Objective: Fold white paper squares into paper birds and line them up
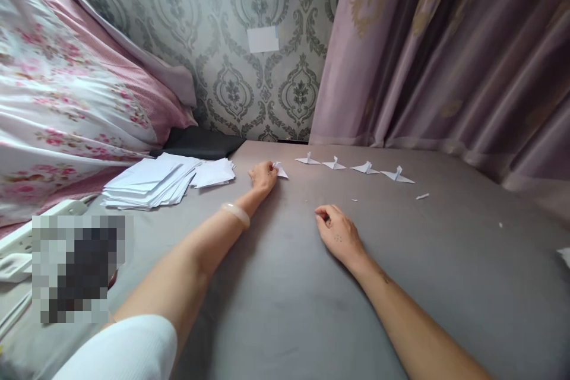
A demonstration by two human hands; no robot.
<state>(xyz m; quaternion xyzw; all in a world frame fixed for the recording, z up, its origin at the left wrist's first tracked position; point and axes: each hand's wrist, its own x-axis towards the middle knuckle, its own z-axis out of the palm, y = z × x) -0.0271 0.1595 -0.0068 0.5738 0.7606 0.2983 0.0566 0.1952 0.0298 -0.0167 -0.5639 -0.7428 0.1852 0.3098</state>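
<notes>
My left hand [263, 177] reaches far forward, its fingers closed on a small folded white paper piece [281, 171] at the left end of a row. The fingers cover part of that piece. Right of it stand several similar folded paper pieces [365, 168], each with a flat pointed base and a raised upright part. My right hand [339, 233] rests on the grey table surface [276, 297], nearer to me, with its fingers curled in and nothing visible in them.
Left of my left hand lie a small pile of white paper sheets [214, 173] and a larger stack of paper [145, 183]. Paper scraps [422, 196] lie on the right. A white power strip [66, 209] is at the left edge. Curtains [427, 53] and a patterned wall [200, 29] border the back.
</notes>
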